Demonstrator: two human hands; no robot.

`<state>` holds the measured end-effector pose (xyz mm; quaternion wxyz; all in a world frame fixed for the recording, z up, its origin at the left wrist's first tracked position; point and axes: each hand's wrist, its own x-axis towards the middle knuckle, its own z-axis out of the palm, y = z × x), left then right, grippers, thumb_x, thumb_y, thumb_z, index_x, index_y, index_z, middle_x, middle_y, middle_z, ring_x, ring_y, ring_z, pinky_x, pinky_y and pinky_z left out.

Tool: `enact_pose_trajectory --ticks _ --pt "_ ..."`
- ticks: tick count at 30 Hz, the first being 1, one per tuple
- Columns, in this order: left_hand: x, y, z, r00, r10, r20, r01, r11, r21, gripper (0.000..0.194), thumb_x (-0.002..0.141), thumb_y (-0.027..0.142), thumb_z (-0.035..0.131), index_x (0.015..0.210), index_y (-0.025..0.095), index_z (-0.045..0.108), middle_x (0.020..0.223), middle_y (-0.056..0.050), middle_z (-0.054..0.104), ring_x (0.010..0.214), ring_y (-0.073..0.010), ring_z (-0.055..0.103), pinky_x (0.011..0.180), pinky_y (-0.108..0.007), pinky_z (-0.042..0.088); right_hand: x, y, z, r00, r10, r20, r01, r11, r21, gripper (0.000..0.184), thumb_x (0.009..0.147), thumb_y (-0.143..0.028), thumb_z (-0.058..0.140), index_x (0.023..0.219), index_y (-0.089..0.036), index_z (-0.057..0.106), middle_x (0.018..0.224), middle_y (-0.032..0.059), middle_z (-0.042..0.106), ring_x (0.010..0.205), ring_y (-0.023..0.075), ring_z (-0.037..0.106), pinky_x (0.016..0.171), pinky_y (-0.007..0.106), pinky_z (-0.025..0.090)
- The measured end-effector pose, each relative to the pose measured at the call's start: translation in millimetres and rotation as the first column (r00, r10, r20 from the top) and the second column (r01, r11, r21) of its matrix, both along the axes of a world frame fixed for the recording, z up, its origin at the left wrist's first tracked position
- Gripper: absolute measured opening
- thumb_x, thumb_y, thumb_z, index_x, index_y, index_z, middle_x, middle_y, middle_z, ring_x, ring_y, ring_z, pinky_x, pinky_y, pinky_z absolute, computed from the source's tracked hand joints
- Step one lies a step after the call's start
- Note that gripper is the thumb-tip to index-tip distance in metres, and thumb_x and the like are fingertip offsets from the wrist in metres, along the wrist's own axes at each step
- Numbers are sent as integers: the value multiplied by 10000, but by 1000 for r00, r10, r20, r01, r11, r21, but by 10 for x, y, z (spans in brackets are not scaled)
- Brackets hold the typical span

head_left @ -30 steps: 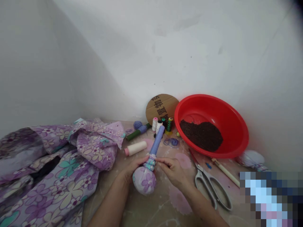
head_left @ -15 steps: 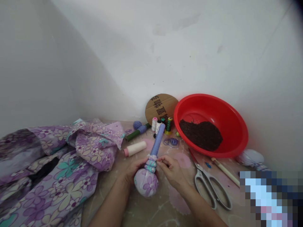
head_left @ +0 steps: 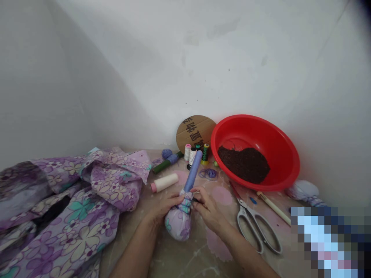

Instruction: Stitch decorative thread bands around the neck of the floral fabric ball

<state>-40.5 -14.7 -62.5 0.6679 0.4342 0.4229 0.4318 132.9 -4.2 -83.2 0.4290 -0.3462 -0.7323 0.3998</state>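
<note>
I see the floral bundle (head_left: 177, 224) at lower centre, its neck held by the left hand (head_left: 164, 206) and touched by the right hand (head_left: 209, 208), whose bent fingers may or may not pinch, I can't tell, both forearms (head_left: 133, 247) cut off below.

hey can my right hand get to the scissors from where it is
Likely yes: nothing seems to lie between the right hand and the scissors, though that hand is at the cloth bundle.

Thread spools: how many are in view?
5: cream spool lying left of the lilac stick; near its tip, pink-topped spool, black-topped spool, green-topped spool and yellow-based spool standing. Others may be hidden.
</note>
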Motion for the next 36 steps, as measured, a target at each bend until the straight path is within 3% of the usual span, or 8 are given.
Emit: enact_pose_trajectory --ticks 3,5,8,11,17,27,33,36 --pt "-32 35 -100 999 -12 30 12 1000 -7 338 619 340 756 844 93 705 751 -82 665 713 -189 565 697 -302 416 59 11 51 988 -14 156 2 997 77 371 713 -62 409 1041 -193 523 632 -36 576 603 137 538 580 233 403" --pt "-48 64 -166 998 -40 45 40 999 14 346 634 319 757 892 96 702 766 -79 648 679 -152 551 662 -268 397 105 29 86 964 -125 236 76 976 205 351 728 -54 398 1006 -189 564 727 7 628 672 158 573 619 257 420" --pt "-57 86 -210 996 -61 71 58 997 44 320 664 292 743 922 110 693 766 -71 629 650 -127 538 641 -252 387 146 33 133 921 -318 225 197 878 436 261 785 -86 412 932 -189 601 843 58 640 771 185 591 666 280 434" --pt "-41 73 -176 996 -63 71 58 996 69 291 678 274 735 924 125 696 801 -63 644 699 -138 553 673 -253 395 113 -8 159 928 -304 216 143 824 549 191 843 -153 444 897 -194 622 794 55 617 728 177 586 634 268 441" --pt "27 52 -101 999 -28 43 21 988 156 262 662 253 743 908 169 713 883 -34 682 853 -172 575 777 -262 401 4 -12 92 935 -313 167 151 777 611 197 879 -183 446 806 -184 628 754 46 585 645 149 571 558 240 447" --pt "63 -34 53 1000 9 30 -12 995 96 342 654 252 739 978 151 710 907 -47 695 842 -184 585 745 -254 431 -53 -159 189 979 -202 -24 165 721 673 177 898 -174 419 845 -204 586 854 76 659 825 174 637 715 284 525" --pt "26 16 -52 999 23 39 -26 997 78 318 667 285 732 937 121 700 849 -63 664 766 -146 563 701 -243 413 51 -19 167 935 -339 -107 323 685 653 161 892 -211 445 937 -190 597 881 83 676 810 188 649 691 297 531" --pt "21 42 -102 998 36 47 -39 996 75 289 650 274 748 891 121 702 822 -56 655 723 -124 549 665 -231 394 100 24 145 933 -357 35 239 691 682 171 902 -248 452 940 -173 600 786 66 645 705 177 617 614 278 501"
